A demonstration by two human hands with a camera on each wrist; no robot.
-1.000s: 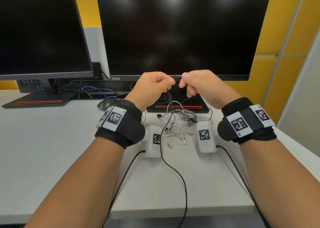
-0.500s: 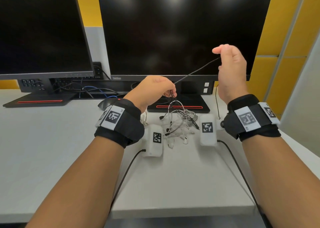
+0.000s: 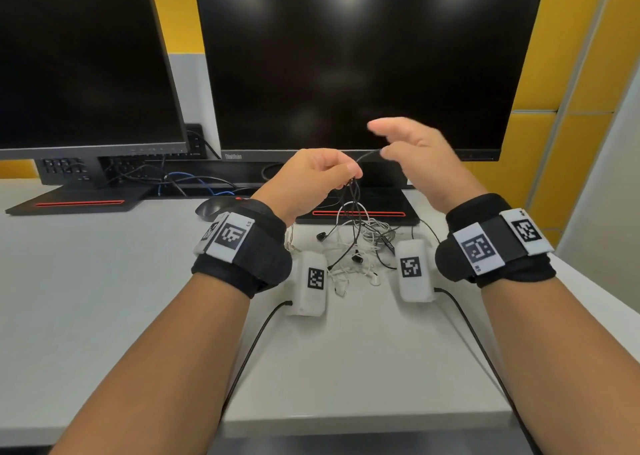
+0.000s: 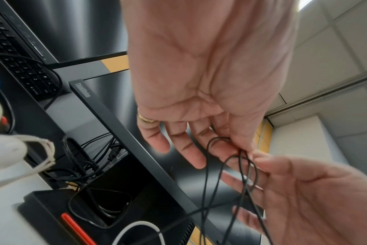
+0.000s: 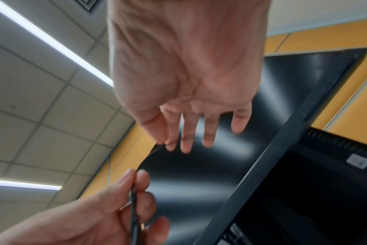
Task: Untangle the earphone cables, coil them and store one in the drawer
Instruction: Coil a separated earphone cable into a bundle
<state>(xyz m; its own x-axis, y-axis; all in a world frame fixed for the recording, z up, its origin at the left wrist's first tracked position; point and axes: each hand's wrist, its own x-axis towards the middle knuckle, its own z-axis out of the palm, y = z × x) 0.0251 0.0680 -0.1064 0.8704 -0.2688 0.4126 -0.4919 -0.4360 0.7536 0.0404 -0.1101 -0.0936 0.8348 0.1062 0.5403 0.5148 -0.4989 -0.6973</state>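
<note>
Since half a second ago, the right hand (image 3: pixel 420 156) has been lowered beside the left hand (image 3: pixel 313 177). The black earphone cable (image 3: pixel 353 212) is pinched by both hands above the white earphone tangle (image 3: pixel 360 246), near the desk's (image 3: pixel 104 281) monitor (image 3: pixel 363 56).

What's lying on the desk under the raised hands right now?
A tangle of white earphone cable and black earphone cable lies between two white tagged boxes; black strands rise to the left hand. Where the cables cross inside the heap cannot be made out.
</note>
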